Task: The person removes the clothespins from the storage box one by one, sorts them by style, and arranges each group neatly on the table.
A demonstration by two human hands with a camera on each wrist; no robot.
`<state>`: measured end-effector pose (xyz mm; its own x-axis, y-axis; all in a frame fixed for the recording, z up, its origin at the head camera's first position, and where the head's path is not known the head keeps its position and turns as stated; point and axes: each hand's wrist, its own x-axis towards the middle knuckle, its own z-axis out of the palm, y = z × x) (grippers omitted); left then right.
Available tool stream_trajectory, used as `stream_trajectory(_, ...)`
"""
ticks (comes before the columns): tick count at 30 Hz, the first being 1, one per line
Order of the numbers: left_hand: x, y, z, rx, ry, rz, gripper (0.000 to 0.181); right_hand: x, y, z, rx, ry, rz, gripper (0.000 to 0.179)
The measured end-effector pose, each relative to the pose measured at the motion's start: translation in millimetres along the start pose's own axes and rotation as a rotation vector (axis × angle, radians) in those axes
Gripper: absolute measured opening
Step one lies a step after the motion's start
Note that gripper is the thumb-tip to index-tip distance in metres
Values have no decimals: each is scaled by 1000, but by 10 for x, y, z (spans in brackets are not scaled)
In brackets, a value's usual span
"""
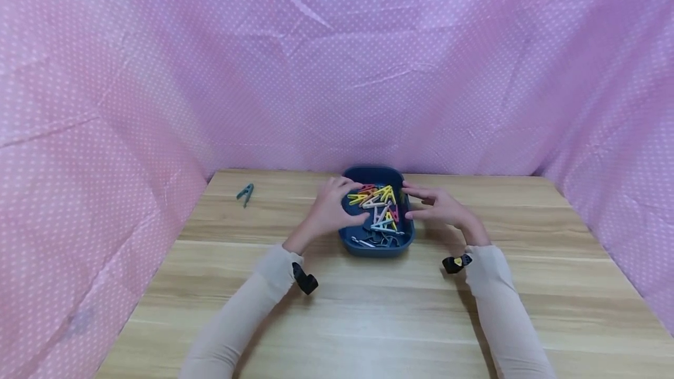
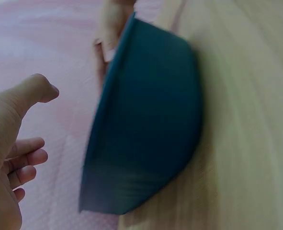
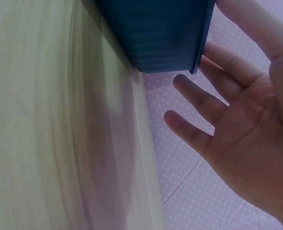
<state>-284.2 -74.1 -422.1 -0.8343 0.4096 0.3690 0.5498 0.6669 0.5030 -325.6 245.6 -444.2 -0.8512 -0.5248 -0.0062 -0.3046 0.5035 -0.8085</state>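
A dark blue plastic bin [image 1: 375,252] stands near the table's back edge. Inside it lies a loose heap of clothespins [image 1: 387,195] in yellow, red, white, pink and pale blue. My left hand [image 1: 335,206] hovers at the bin's left side with thumb and fingers spread; the left wrist view shows it apart from the bin wall [image 2: 151,105], holding nothing. On the opposite side my right hand [image 1: 439,207] reaches to the right rim with extended fingers. In the right wrist view its fingertips are close to the rim [image 3: 198,48]; whether they touch cannot be told.
One teal clothespin [image 1: 246,193] lies alone on the wooden table [image 1: 389,320], toward the back left. A pink dotted cloth [image 1: 368,86] hangs behind the table and along both sides. Each wrist wears a small black camera [image 1: 305,279].
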Motion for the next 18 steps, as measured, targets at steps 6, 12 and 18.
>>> stream_trajectory(6, 32, 103, 176, 98, -77, 95, 67, -11, -10, 7, 10, -6, 3, 74)
stream_trajectory(12, 102, 179, 317, 232, -195, 150, 67, -14, -2, 4, 21, -9, -1, 73)
stream_trajectory(18, 145, 163, 415, 260, -280, 144, 62, -2, 16, 12, 23, -3, -6, 73)
